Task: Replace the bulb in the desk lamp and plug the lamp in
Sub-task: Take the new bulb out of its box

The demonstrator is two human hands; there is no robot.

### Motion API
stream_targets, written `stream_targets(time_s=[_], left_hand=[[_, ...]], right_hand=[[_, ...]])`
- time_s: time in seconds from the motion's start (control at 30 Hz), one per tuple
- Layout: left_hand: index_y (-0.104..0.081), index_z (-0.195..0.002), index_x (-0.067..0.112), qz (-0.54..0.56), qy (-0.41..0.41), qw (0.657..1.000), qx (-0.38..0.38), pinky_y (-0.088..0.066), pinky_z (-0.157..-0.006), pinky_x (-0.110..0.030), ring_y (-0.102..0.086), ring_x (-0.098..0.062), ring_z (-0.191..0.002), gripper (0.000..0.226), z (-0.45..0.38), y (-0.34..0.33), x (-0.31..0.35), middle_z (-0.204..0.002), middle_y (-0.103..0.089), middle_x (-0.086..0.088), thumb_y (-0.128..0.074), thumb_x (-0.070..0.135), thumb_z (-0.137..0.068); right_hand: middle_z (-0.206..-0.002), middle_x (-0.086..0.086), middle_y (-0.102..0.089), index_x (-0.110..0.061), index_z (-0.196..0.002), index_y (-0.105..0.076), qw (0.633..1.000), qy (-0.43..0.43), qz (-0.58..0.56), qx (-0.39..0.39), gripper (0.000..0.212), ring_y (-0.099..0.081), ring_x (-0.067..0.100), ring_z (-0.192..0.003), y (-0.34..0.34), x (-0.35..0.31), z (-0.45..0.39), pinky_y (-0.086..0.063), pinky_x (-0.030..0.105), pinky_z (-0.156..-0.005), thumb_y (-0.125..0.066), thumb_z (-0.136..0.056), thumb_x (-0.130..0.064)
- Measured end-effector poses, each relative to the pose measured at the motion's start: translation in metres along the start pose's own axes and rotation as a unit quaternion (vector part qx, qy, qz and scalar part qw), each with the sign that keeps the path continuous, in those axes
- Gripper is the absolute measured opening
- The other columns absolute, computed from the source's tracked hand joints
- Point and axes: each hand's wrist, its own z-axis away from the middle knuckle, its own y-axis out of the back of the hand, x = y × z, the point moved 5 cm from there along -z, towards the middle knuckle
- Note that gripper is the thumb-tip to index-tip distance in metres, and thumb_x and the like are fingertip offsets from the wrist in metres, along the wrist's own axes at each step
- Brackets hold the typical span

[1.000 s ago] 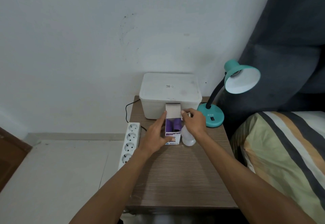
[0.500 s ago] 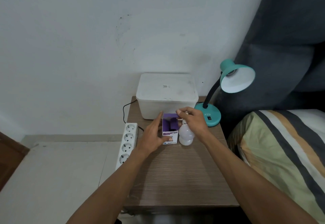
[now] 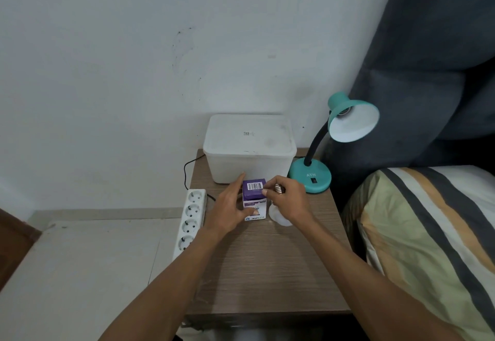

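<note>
A small purple and white bulb box stands on the wooden bedside table, its top flap folded down with a barcode showing. My left hand grips the box from the left. My right hand holds a white bulb with its metal screw base pointing up, and its fingertips touch the box top. The teal desk lamp stands at the back right, and its shade shows an empty socket.
A white lidded plastic container stands behind the box against the wall. A white power strip lies along the table's left edge, with a black cord behind it. A bed with a striped cover is at the right.
The open flap of the bulb box has been folded down, so the box top is shut. My right hand, still holding the bulb, moved onto the box top.
</note>
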Motion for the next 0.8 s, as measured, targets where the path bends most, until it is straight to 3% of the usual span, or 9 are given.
stream_targets(time_s=[0.17,0.37,0.4,0.5,0.57,0.63,0.73,0.8], left_hand=[[-0.028,-0.161,0.016,-0.023,-0.015,1.000,0.005,-0.052,-0.108,-0.036,-0.059,-0.019,-0.131,0.106,0.000,-0.001,0.005,-0.151,-0.054,-0.006,-0.092,0.025,-0.077],[-0.041,-0.156,0.023,-0.035,-0.062,0.997,0.014,-0.057,-0.101,-0.036,-0.063,-0.015,-0.122,0.089,0.005,-0.005,0.007,-0.141,-0.060,-0.002,-0.088,0.022,-0.081],[-0.043,-0.156,0.025,-0.036,-0.061,0.997,0.017,-0.057,-0.100,-0.032,-0.064,-0.014,-0.119,0.086,0.008,-0.006,0.007,-0.140,-0.061,-0.002,-0.087,0.021,-0.083],[-0.044,-0.155,0.027,-0.047,-0.047,0.997,0.037,-0.046,-0.090,-0.002,-0.066,-0.012,-0.111,0.079,0.015,-0.009,0.010,-0.138,-0.065,-0.005,-0.083,0.019,-0.087],[-0.045,-0.155,0.027,-0.043,-0.044,0.997,0.046,-0.041,-0.087,0.004,-0.066,-0.012,-0.110,0.077,0.017,-0.009,0.011,-0.137,-0.066,-0.007,-0.081,0.014,-0.088],[-0.045,-0.155,0.027,-0.043,-0.047,0.997,0.052,-0.044,-0.091,0.000,-0.065,-0.014,-0.114,0.077,0.016,-0.009,0.012,-0.139,-0.063,-0.008,-0.081,0.012,-0.089],[-0.047,-0.154,0.025,-0.059,-0.023,0.994,0.085,-0.056,-0.099,-0.027,-0.062,-0.021,-0.116,0.077,0.007,-0.003,0.010,-0.134,-0.057,-0.010,-0.081,0.007,-0.087],[-0.048,-0.153,0.023,-0.048,0.002,0.994,0.100,-0.055,-0.102,-0.038,-0.061,-0.023,-0.116,0.077,0.000,0.001,0.009,-0.131,-0.056,-0.011,-0.081,0.003,-0.086]], right_hand=[[-0.098,0.000,-0.072,-0.021,-0.092,-0.072,0.999,0.013,0.038,0.017,0.006,-0.068,0.012,-0.094,-0.003,0.006,0.003,-0.062,0.032,-0.074,-0.075,-0.087,-0.022],[-0.094,-0.001,-0.066,-0.028,-0.097,-0.075,0.977,0.041,0.209,0.008,0.012,-0.060,0.013,-0.086,-0.002,-0.004,0.002,-0.049,0.029,-0.070,-0.074,-0.085,-0.032],[-0.094,-0.001,-0.066,-0.028,-0.097,-0.075,0.976,0.038,0.215,0.007,0.013,-0.059,0.013,-0.086,-0.001,-0.005,0.003,-0.049,0.029,-0.069,-0.073,-0.086,-0.033],[-0.098,-0.001,-0.070,-0.025,-0.102,-0.074,0.978,0.030,0.208,0.001,0.017,-0.060,0.010,-0.083,-0.003,-0.006,0.004,-0.050,0.025,-0.067,-0.074,-0.086,-0.030],[-0.100,-0.003,-0.069,-0.020,-0.112,-0.067,0.986,0.008,0.168,0.009,0.028,-0.060,0.005,-0.078,-0.003,-0.005,0.007,-0.045,0.015,-0.059,-0.074,-0.085,-0.027],[-0.096,-0.004,-0.066,-0.016,-0.110,-0.060,0.992,-0.031,0.114,0.048,0.032,-0.061,0.006,-0.078,0.003,-0.003,0.009,-0.042,0.013,-0.057,-0.073,-0.083,-0.026],[-0.083,-0.004,-0.064,-0.014,-0.094,-0.060,0.991,-0.070,0.054,0.105,0.019,-0.061,0.010,-0.075,0.013,0.002,0.012,-0.042,0.018,-0.057,-0.071,-0.078,-0.018],[-0.082,-0.005,-0.065,-0.016,-0.090,-0.062,0.990,-0.071,0.046,0.113,0.015,-0.063,0.011,-0.078,0.017,0.006,0.011,-0.047,0.021,-0.062,-0.072,-0.078,-0.013]])
